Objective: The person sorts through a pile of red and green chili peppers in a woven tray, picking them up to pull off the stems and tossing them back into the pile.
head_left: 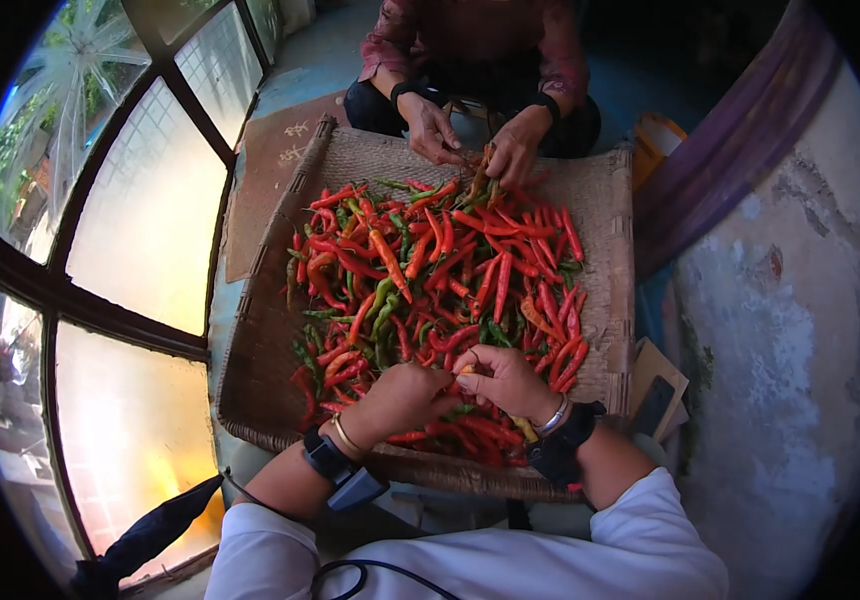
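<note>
A heap of chili peppers (440, 260), mostly red with some green and orange ones, lies in a wide woven tray (605, 330). Over the near part of the heap, my left hand (405, 400) is closed, its fingertips turned inward and largely hidden behind the hand. My right hand (512, 382) meets it from the other side, thumb and forefinger pinched on a small orange-red chili pepper (467, 369), of which only a bit shows. Both hands are close together, fingertips nearly touching.
Across the tray sits another person (480, 40), whose hands (516, 145) hold several chili peppers above the far edge. A framed window (140, 210) runs along the left. At right are a purple cloth (740, 130), a worn wall (770, 370) and a cardboard piece (655, 390).
</note>
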### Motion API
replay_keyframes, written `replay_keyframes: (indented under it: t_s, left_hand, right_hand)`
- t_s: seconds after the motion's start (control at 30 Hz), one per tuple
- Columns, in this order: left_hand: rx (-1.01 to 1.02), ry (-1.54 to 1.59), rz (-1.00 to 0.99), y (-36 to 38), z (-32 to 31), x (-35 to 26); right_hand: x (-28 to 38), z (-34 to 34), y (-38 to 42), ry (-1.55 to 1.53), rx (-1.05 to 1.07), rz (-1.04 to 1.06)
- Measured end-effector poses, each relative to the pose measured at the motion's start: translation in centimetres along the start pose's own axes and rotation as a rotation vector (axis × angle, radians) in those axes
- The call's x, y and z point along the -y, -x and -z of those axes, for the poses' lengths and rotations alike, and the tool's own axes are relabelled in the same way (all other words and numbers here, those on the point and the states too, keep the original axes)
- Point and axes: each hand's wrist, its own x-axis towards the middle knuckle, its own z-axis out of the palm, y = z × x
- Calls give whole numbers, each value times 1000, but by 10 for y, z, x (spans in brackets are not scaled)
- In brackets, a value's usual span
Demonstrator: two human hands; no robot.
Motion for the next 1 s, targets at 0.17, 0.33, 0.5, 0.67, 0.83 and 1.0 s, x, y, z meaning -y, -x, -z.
replay_keyframes:
  t_s: [0.17,0.33,0.5,0.67,0.83,1.0]
  left_hand:
    - [-32,70,60,1,3,11]
    - [-56,59,136,0,5,11]
    - [-52,65,121,-1,-1,13]
    - [13,13,62,4,-7,14]
    - [16,-1,10,1,-3,10]
    - [11,35,4,2,-2,8]
  right_hand:
    - [10,48,-8,-265,-396,-7]
    - [7,61,-14,-651,-553,182]
    - [-34,55,-23,829,-291,234]
    - [-30,48,-21,1042,-267,66]
    - [-37,48,-24,1042,-351,84]
    - [-39,51,-24,929,-182,-46]
